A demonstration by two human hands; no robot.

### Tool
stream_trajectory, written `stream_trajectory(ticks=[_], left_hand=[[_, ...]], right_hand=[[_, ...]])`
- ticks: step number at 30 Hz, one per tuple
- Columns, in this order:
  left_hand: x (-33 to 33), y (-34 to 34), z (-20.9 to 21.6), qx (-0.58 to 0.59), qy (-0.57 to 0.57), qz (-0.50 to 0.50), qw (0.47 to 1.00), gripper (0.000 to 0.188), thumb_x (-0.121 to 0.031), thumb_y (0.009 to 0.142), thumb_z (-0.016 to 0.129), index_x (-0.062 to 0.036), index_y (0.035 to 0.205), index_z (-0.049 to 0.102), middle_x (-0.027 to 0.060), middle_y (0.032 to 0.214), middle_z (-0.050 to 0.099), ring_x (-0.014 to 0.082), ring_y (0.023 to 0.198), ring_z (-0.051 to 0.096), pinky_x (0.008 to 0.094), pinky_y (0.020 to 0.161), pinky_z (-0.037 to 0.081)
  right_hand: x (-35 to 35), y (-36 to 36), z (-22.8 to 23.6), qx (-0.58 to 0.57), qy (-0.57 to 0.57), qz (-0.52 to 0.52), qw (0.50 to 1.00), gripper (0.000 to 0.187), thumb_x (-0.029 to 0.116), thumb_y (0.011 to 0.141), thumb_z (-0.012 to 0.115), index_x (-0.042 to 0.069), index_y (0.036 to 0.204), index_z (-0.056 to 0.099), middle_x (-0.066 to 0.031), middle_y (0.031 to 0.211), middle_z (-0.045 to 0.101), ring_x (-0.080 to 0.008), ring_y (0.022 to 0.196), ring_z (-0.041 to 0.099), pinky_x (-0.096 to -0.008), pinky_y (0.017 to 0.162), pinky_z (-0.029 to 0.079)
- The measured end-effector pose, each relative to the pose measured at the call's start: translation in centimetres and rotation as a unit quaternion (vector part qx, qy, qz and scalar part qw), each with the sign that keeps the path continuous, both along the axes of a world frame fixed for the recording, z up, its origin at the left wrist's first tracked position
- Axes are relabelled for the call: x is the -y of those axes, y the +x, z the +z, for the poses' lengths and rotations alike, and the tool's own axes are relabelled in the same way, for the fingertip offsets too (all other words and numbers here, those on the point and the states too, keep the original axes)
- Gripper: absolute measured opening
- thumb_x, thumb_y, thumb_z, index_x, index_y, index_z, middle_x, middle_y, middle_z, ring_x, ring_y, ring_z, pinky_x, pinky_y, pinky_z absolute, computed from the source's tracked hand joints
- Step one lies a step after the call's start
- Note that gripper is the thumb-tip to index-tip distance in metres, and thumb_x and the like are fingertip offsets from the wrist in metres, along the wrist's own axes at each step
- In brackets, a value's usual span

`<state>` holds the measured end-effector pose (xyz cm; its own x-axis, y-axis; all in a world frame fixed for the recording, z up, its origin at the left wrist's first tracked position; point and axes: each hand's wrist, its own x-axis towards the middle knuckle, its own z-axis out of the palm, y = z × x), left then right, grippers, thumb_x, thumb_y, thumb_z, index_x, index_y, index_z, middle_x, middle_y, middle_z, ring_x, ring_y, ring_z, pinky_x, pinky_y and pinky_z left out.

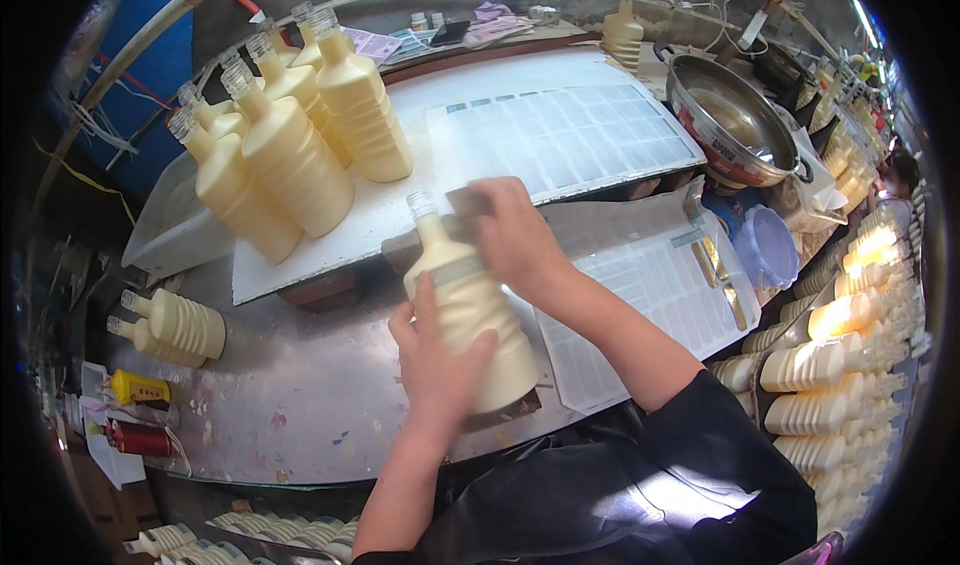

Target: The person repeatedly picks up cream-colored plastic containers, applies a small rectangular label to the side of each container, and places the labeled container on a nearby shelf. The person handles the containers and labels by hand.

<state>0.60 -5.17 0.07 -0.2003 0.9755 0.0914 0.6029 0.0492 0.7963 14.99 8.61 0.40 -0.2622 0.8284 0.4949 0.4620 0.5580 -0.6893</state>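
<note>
A cream-coloured bottle with a clear threaded neck stands in front of me, leaning slightly. Around its shoulder runs a grey-green band. My left hand is wrapped round the lower body, its thumb on the right side and fingers on the left. Beside the neck, my right hand pinches a small flat brownish piece, blurred, whose exact kind I cannot make out. Under the right forearm lies a translucent sheet of pale rectangular labels, with a metal tool on its right part.
Several cream bottles crowd the raised white board at left. Another label sheet covers the board's right half. A wide metal pan and a lilac basin stand at right. Stacked bottles line the right side.
</note>
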Motion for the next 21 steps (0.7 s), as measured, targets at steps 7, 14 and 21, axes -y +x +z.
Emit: stream_trajectory(ticks=[7,14,21], left_hand=[[0.2,0.0,-0.9,0.017,0.023,0.023,0.999,0.105,-0.032,0.077,0.077,-0.0117,0.165,0.023,0.022,0.141,0.038,0.0395,0.125,0.052,0.046,0.108,0.045],[0.2,0.4,-0.5,0.046,0.019,0.04,0.998,0.103,-0.03,0.081,0.073,-0.0045,0.165,0.019,0.0206,0.141,0.04,0.0366,0.131,0.045,0.0458,0.115,0.036],[1.8,0.1,-1.3,0.115,0.0,0.021,0.993,0.093,-0.024,0.088,0.068,0.0002,0.163,0.018,0.021,0.149,0.037,0.0346,0.138,0.041,0.0455,0.118,0.033]], right_hand=[[0.0,0.7,0.1,-0.07,0.02,0.03,0.997,0.041,0.001,0.096,0.053,-0.003,0.136,0.047,-0.0238,0.133,0.05,-0.0408,0.124,0.053,-0.0434,0.107,0.044],[0.2,0.8,-0.8,-0.076,-0.06,-0.02,0.995,0.044,0.005,0.096,0.054,0.003,0.14,0.048,-0.0216,0.132,0.056,-0.0365,0.121,0.058,-0.0422,0.105,0.047],[-0.1,12.8,-5.3,-0.149,-0.283,-0.043,0.947,0.023,0.014,0.092,0.062,0.002,0.109,0.072,-0.0164,0.11,0.073,-0.0306,0.1,0.07,-0.0382,0.092,0.053]])
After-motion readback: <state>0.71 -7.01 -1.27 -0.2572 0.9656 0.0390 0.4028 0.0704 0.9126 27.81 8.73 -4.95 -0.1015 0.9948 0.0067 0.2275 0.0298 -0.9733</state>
